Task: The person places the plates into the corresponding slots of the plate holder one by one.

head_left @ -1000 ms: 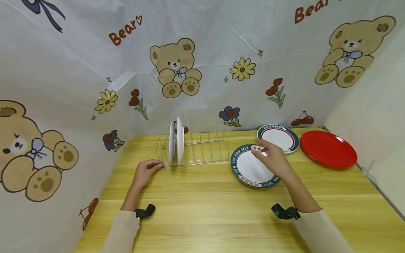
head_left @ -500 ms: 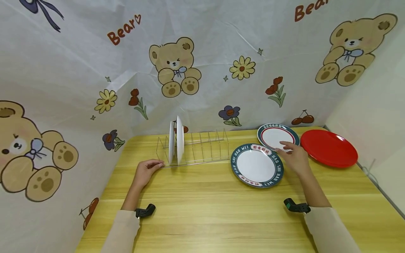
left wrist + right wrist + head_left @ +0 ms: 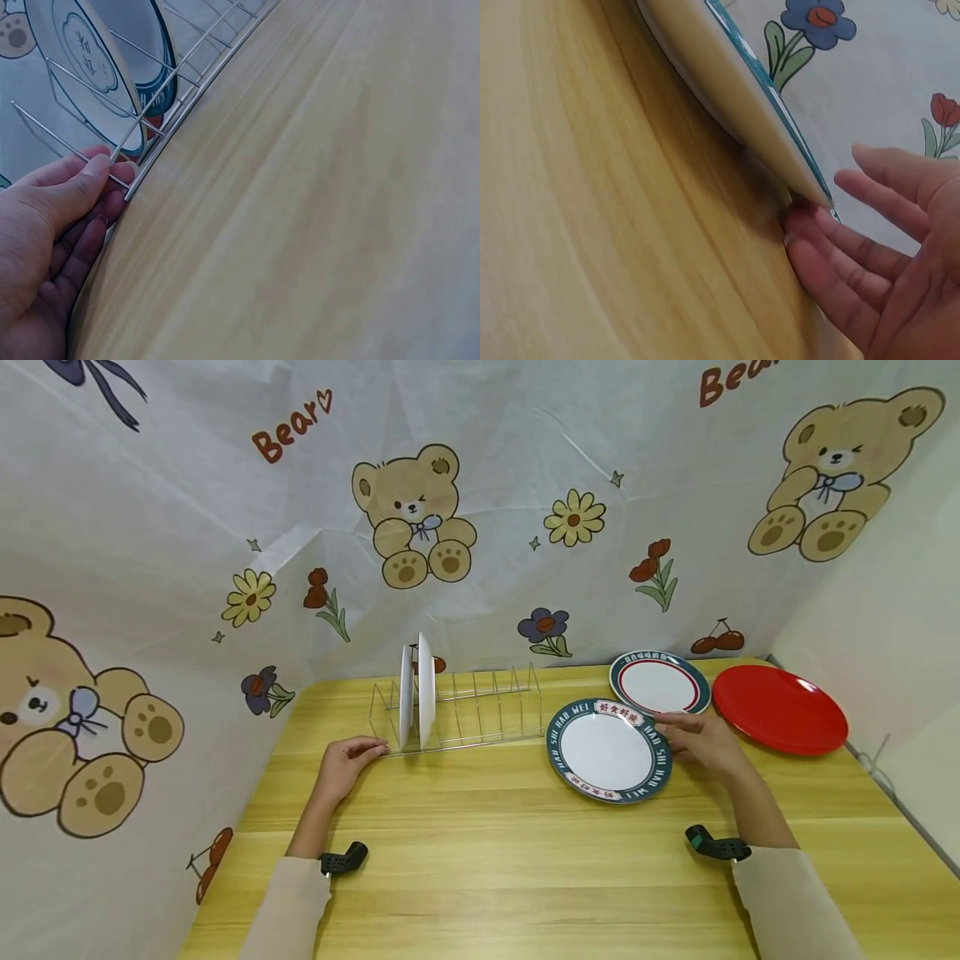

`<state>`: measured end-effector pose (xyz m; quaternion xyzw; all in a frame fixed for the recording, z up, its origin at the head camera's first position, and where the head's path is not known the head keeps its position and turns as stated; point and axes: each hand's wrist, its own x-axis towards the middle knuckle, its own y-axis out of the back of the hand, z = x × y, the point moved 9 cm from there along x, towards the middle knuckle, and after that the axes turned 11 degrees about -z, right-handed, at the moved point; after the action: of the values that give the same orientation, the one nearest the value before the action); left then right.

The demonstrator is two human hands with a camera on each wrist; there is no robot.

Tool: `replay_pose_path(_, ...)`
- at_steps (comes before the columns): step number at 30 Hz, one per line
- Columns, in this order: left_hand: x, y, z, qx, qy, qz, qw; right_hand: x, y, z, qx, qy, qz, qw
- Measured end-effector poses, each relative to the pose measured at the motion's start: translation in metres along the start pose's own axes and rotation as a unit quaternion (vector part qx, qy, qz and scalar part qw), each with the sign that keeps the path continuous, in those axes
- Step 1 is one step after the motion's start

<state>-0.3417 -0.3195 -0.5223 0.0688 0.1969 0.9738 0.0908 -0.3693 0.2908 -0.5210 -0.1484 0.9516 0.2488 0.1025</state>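
My left hand point(image 3: 347, 768) pinches the near left end of a wire dish rack point(image 3: 480, 744) between thumb and fingers. Two white plates stand upright in the rack's left part, one plate point(image 3: 427, 693) just right of the other point(image 3: 406, 706); the left wrist view shows a blue-green design on the nearer plate point(image 3: 84, 60). My right hand point(image 3: 703, 745) is at the right edge of a green-rimmed white plate point(image 3: 606, 752) lying on the table. In the right wrist view, lower fingers reach beneath the plate's rim point(image 3: 776, 124), while the thumb and index finger stay apart from it.
A smaller plate point(image 3: 658, 687) with a red ring lies behind the green-rimmed one. Right of it is a red oval plate point(image 3: 780, 710) near the wooden table's point(image 3: 510, 860) right edge. A bear-printed cloth point(image 3: 495, 485) hangs behind.
My right hand has moved from above the green-rimmed plate rightward past its edge, then down to its right rim. The left hand stays on the rack.
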Motion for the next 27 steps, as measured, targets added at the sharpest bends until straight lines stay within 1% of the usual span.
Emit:
replay_pose_path(3,0.000,0.000,0.001,0.003,0.008,-0.005,1.0000,0.002,-0.003,0.004,0.015,-0.002,-0.020,0.9997)
replay_pose_path(5,0.000,0.001,0.002,0.004,0.006,-0.002,1.0000,0.002,-0.005,0.005,0.023,-0.002,-0.031,0.9993)
replay_pose_path(6,0.001,0.002,-0.004,0.001,0.006,0.000,1.0000,0.002,-0.005,0.006,0.026,-0.001,-0.035,0.9991)
replay_pose_path(8,0.001,0.002,-0.006,-0.001,-0.003,0.004,1.0000,0.001,-0.007,0.005,0.029,0.006,-0.042,0.9987)
replay_pose_path(12,0.002,0.003,-0.007,-0.003,-0.008,0.008,0.9999,0.002,-0.008,0.005,0.010,0.017,-0.060,0.9980)
replay_pose_path(16,0.002,0.003,-0.007,-0.001,-0.004,0.011,0.9999,0.005,-0.010,0.006,-0.008,0.034,-0.091,0.9953)
replay_pose_path(20,0.002,0.003,-0.004,0.007,0.000,0.011,0.9999,0.007,-0.012,0.004,0.000,0.056,-0.117,0.9915)
replay_pose_path(24,0.001,0.001,0.002,0.018,0.006,0.002,0.9998,0.005,-0.013,0.001,0.001,0.071,-0.125,0.9896)
replay_pose_path(27,0.001,0.000,0.004,0.024,0.009,0.001,0.9997,0.004,-0.016,-0.002,0.008,0.085,-0.135,0.9871)
